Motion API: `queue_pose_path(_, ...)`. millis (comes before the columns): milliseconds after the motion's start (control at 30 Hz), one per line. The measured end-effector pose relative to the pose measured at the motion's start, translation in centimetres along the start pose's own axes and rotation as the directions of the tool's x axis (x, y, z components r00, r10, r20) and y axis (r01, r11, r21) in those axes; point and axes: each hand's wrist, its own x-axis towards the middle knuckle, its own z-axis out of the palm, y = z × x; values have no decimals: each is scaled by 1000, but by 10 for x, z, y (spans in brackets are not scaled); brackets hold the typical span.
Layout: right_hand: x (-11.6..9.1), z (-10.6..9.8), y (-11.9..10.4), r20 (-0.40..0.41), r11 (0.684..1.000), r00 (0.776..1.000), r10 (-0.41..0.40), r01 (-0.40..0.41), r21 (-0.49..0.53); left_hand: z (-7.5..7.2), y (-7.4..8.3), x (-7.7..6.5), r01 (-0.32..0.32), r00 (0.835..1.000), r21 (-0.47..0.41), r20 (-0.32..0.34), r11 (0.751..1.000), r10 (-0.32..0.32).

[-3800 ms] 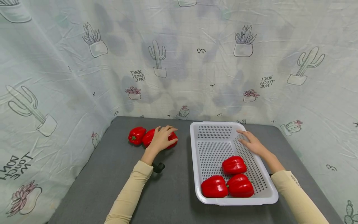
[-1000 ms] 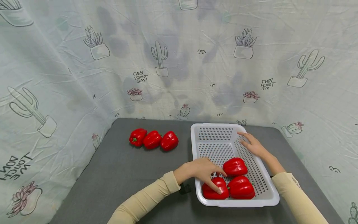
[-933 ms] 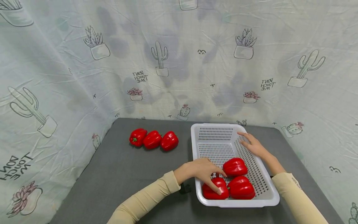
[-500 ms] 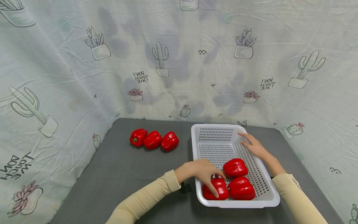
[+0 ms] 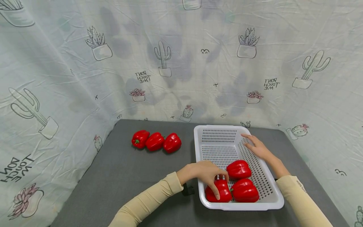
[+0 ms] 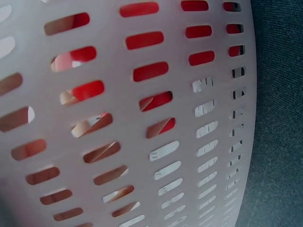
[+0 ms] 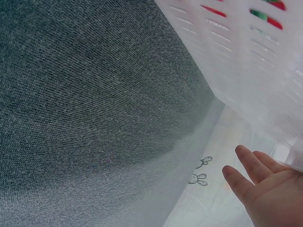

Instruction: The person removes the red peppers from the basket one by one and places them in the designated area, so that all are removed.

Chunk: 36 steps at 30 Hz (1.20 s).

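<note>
A white slotted plastic basket (image 5: 199, 164) holds three red bell peppers. In the head view my left hand (image 5: 208, 172) reaches over its left rim and grips the front-left bell pepper (image 5: 224, 194), thumb on the near side and fingers on the far side. The left wrist view shows red pepper skin (image 6: 150, 71) and parts of that hand through the slots. Beside it lie another bell pepper (image 5: 245, 190) and one farther back (image 5: 239, 169). My right hand (image 5: 259, 148) rests over the basket's right rim; its lower fingers (image 7: 253, 163) stretch out straight outside the wall.
Three more red bell peppers lie in a row at the back left: one at left (image 5: 140, 139), one in the middle (image 5: 154, 141), one at right (image 5: 172, 142). They sit on a grey cloth-covered table (image 5: 113, 176). A cactus-print curtain (image 5: 195, 63) encloses the back and sides.
My left hand has left the table peppers at the back and moved right into the basket; its thumb and fingers have drawn in around the front-left bell pepper. The right hand has stayed put.
</note>
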Motion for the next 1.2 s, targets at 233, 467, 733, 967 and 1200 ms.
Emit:
queue_pose_path(233, 0, 0, 0, -1, 1000, 1000, -1, 1, 8, 1, -2, 2, 1, 1000, -28, 2, 1000, -1)
queue_pose_path(467, 0, 0, 1, 0, 1000, 1000, -2, 2, 9, 0, -3, -1, -31, 999, -66, -38, 997, 29)
queue_pose_path(733, 1, 0, 0, -5, 1000, 1000, -9, 9, 13, -3, -4, -4, -70, 991, -137, -123, 988, 53)
queue_pose_path(967, 1, -1, -2, -1, 1000, 1000, -5, 5, 11, -5, -6, -8, -127, 973, -211, -217, 969, 80)
queue_pose_path(1200, 0, -1, -2, -4, 1000, 1000, 1, -1, 4, -5, -10, -12, -173, 943, -218, -317, 960, 98)
